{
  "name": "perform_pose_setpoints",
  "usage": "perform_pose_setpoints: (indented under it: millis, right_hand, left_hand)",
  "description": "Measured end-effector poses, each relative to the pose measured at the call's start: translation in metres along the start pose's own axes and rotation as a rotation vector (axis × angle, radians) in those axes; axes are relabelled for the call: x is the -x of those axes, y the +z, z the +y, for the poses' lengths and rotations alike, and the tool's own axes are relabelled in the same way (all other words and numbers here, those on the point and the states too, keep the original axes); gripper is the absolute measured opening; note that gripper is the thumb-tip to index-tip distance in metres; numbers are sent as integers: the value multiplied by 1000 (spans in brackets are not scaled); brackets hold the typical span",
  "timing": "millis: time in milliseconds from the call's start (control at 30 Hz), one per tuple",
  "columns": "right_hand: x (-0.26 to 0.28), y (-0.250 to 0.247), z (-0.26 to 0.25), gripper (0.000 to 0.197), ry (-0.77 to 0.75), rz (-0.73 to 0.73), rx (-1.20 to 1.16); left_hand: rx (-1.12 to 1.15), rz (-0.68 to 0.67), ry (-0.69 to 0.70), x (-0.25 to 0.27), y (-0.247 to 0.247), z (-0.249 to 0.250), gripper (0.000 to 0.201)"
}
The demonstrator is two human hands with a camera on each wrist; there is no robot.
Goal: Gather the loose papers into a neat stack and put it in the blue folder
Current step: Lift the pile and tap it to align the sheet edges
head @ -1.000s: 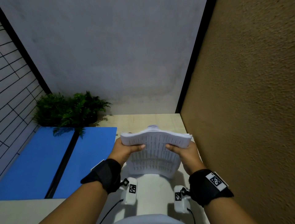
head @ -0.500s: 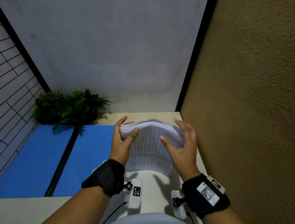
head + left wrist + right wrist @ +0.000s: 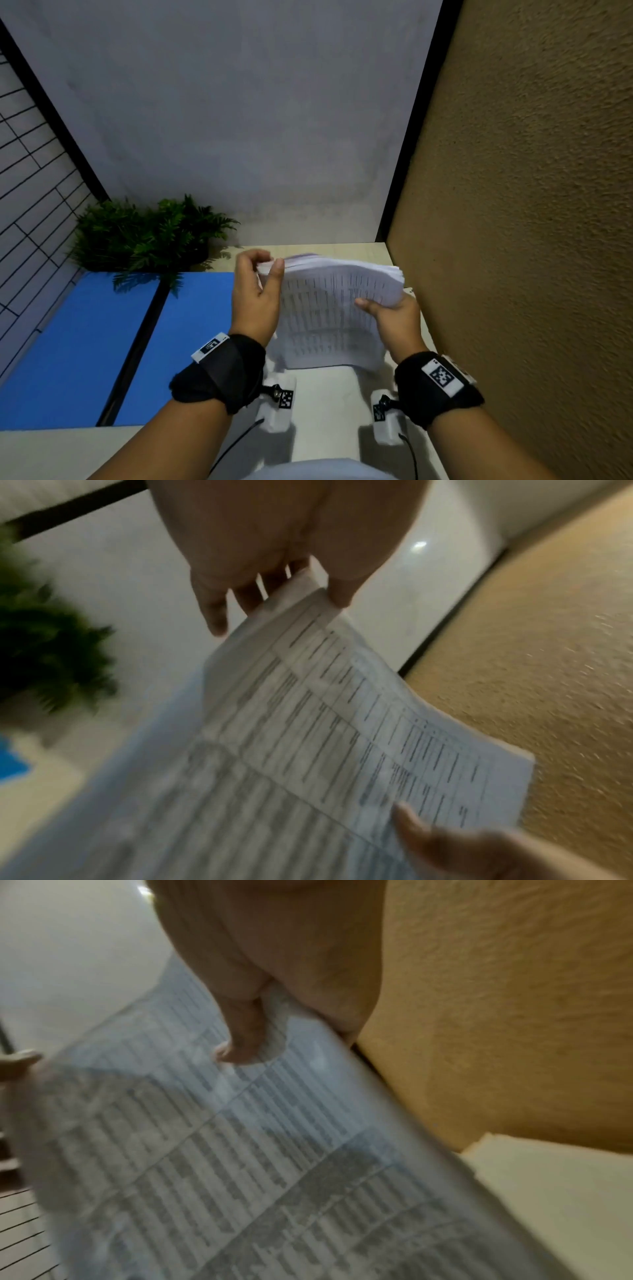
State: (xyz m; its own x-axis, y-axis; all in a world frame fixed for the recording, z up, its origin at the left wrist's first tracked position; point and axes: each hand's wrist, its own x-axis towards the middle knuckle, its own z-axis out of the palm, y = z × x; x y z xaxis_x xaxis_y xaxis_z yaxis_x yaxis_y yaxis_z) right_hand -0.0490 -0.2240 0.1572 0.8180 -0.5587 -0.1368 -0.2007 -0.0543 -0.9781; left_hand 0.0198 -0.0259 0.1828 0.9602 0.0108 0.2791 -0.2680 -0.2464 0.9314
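Observation:
A thick stack of printed papers (image 3: 329,308) stands nearly upright above the table, its lower edge near the tabletop. My left hand (image 3: 263,270) pinches the stack's top left corner between thumb and fingers. My right hand (image 3: 380,305) grips the right edge, thumb on the printed face. The left wrist view shows the papers (image 3: 342,737) pinched at the corner by the left hand (image 3: 298,596). In the right wrist view my right hand (image 3: 260,1031) holds the papers (image 3: 222,1150) with its thumb across the sheet. The open blue folder (image 3: 85,342) lies flat to the left.
A green fern plant (image 3: 147,233) stands at the table's back left, behind the folder. A brown textured wall (image 3: 531,240) runs close along the right. The pale tabletop (image 3: 325,404) lies under the papers. A grey wall closes the back.
My left hand slid up to the stack's top left corner and now pinches it. My right hand dropped from the top to the right edge. The stack shifted slightly right.

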Motion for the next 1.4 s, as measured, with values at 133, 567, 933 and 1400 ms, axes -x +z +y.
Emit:
perform_pose_setpoints:
  millis: [133,567,933,1400]
  right_hand:
    - [-1,3,-33,7,-299,-56,261]
    - [-32,-66,0,36,-55,-165,447]
    - [-12,-42,64,60,82,3,-275]
    - [-3,-58,72,35,40,56,-151]
  left_hand:
    - [-364,-244,313,-13,-14,18,77]
    - [207,-132,-303,-2,-35,-33,18]
    - [335,-36,-436,14,-16,-77,29]
    - [256,-117,-497,24,-22,-105,34]
